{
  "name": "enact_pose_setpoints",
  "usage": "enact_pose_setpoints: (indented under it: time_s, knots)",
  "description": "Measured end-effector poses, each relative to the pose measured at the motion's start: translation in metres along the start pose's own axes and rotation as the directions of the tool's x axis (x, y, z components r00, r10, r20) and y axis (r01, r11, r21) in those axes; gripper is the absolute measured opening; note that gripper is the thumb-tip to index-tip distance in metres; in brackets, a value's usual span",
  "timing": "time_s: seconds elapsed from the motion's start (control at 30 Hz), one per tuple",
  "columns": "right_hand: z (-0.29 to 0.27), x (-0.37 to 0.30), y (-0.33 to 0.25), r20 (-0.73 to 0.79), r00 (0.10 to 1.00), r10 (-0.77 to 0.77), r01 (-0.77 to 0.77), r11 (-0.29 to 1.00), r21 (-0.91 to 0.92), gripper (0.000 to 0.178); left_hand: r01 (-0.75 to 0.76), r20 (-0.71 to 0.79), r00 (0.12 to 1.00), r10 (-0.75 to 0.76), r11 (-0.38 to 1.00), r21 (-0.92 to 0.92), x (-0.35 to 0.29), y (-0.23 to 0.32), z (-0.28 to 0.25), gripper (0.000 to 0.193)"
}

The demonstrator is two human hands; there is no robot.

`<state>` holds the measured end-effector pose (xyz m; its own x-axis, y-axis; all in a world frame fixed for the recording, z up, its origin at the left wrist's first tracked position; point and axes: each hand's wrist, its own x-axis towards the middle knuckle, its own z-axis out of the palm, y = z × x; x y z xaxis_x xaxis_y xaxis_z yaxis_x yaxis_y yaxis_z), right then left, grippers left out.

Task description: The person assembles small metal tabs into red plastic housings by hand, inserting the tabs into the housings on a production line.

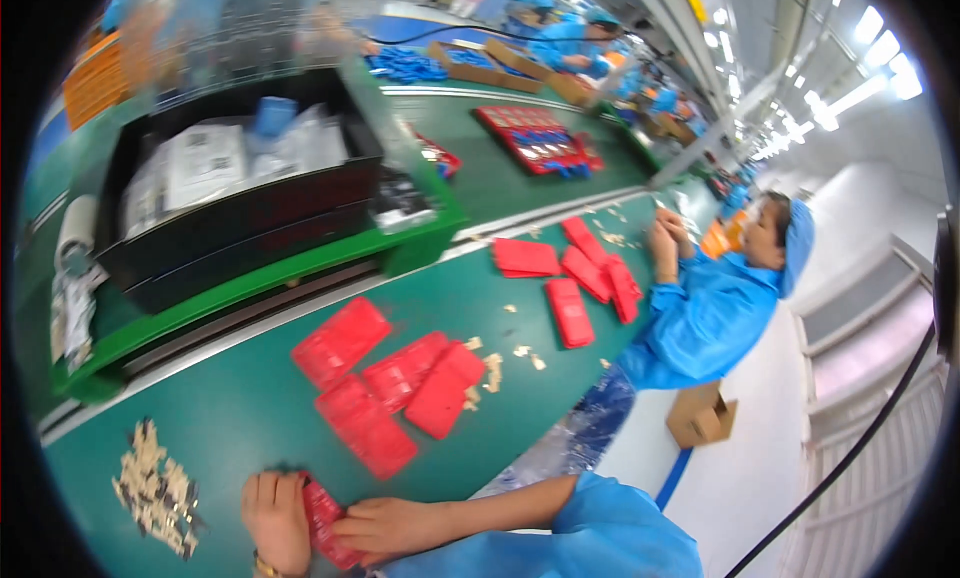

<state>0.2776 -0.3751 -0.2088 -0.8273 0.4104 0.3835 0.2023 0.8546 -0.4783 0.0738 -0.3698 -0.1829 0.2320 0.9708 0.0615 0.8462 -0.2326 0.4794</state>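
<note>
A red rectangular plastic case [321,513] is between my two hands at the near edge of the green worktop. My left hand [277,523] is closed on its left side, fingers curled. From the right, my right hand [385,526] grips the same case, with its fingers lying across the lower part. Just left of my left hand lies a heap of small beige and dark pieces [155,488]. Several more red cases [365,428] lie loosely overlapped beyond my hands. What sits inside the held case is too blurred to make out.
A black bin [250,213] of bagged parts stands on a green-edged stand [420,233] at the far left. Farther right are more red cases [570,313] and a co-worker in blue [700,313]. A red tray [530,138] rests behind; a cardboard box [700,415] is on the floor.
</note>
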Motion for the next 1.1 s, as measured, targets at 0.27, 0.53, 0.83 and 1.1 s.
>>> enact_pose_setpoints:
  time_s: [0.27,0.53,0.83,1.1]
  knots:
    - [-0.002,-0.007,0.011,-0.042,0.999,0.001,0.001,0.999,0.053,0.034,-0.229,-0.040,0.961,0.273,0.871,0.435,0.010,0.019,0.019,0.031]
    - [-0.002,-0.011,0.003,0.039,0.995,-0.087,0.089,0.994,-0.057,0.023,-0.281,0.115,0.954,0.277,0.690,0.667,-0.002,0.033,0.016,0.043]
    - [-0.027,0.051,0.032,-0.143,0.950,-0.276,0.219,0.921,-0.323,0.024,0.314,-0.458,0.876,-0.153,0.901,0.300,-0.057,-0.091,-0.033,0.059]
    - [-0.061,0.134,0.109,-0.315,0.936,0.157,-0.291,0.850,-0.440,0.057,0.251,-0.474,0.860,-0.189,0.965,0.071,-0.049,-0.112,-0.045,0.014]
